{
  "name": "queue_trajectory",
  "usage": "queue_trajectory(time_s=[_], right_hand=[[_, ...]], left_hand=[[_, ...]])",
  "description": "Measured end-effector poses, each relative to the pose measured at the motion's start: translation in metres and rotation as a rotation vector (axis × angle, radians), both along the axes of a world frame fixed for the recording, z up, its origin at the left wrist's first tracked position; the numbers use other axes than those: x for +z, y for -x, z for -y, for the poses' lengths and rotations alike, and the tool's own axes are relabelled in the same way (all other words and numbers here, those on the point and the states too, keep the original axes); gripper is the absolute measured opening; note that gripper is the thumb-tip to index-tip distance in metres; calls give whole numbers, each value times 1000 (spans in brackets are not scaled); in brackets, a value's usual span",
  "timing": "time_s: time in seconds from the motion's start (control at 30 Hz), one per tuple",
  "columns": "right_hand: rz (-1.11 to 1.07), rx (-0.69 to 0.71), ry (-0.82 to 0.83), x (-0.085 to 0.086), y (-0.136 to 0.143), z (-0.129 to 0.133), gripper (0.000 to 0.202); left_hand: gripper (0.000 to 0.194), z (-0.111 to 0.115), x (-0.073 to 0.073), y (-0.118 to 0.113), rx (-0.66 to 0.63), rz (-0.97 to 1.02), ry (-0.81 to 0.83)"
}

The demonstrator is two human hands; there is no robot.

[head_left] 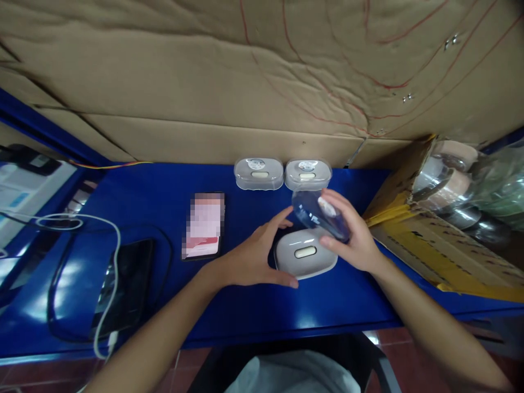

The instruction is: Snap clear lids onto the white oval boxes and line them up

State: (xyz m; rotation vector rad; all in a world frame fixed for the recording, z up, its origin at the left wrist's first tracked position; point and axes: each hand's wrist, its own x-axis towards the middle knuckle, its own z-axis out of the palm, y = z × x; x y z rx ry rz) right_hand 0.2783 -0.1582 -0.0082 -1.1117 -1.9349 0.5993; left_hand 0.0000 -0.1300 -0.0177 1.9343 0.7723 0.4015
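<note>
My right hand (356, 237) grips a clear plastic cover (307, 210) with a white round sticker, held tilted above a light grey oval container (289, 263). That container sits on the blue table and has a pale oblong piece (305, 251) in the middle of its top. My left hand (254, 256) curves around the container's left side, thumb and fingers spread; whether it touches the side I cannot tell. Behind, against the cardboard, two similar grey containers, a left one (241, 173) and a right one (323, 173), stand side by side under clear stickered covers.
A lit phone (204, 224) lies left of my hands. Farther left are a dark tablet-like device (126, 289) and a white cable (117, 262). At right stands an open cardboard box (409, 240) with taped edges and several plastic-wrapped items (450, 188). Cardboard (184, 82) lines the back.
</note>
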Motion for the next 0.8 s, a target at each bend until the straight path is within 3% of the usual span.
queue_trajectory(time_s=[0.17,0.33,0.5,0.7,0.8], right_hand=[[46,-209,5,-12,-9,-16,68],[406,-223,-6,-28,-13,-26,64],[517,-201,55,-35,-20,-31,64],[493,-133,-53,-19,-21,-23,64],[415,43,-81,-4,1,-7,75]], left_hand=[[110,11,15,5,-37,-208,-140],[107,-2,25,32,-13,-343,-77],[107,-7,22,33,-18,-302,-98],[113,-4,19,24,-4,-231,-131],[109,-4,18,21,-5,-201,-146]])
